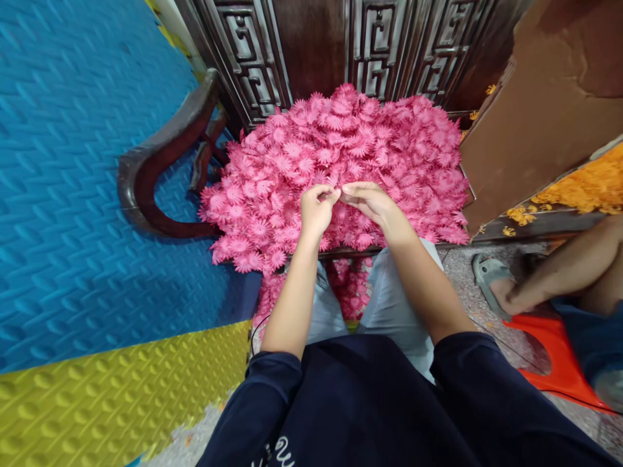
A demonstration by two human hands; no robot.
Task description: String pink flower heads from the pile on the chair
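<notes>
In the head view, the left grip (317, 209) and the right grip (372, 200) are being held with fingertips nearly meeting, both narrow; whether anything small is being pinched cannot be told. Pink flowers (272, 181) are being seen heaped beneath and beyond both grips, cardboard (540, 123) to their right. Fine fingertip handling is apparently being done, light, steady pinching being called for.

Flower pile (379, 143) in front of the seat back (316, 52), armrest (139, 175) to its left, cardboard (545, 110) to its right
</notes>
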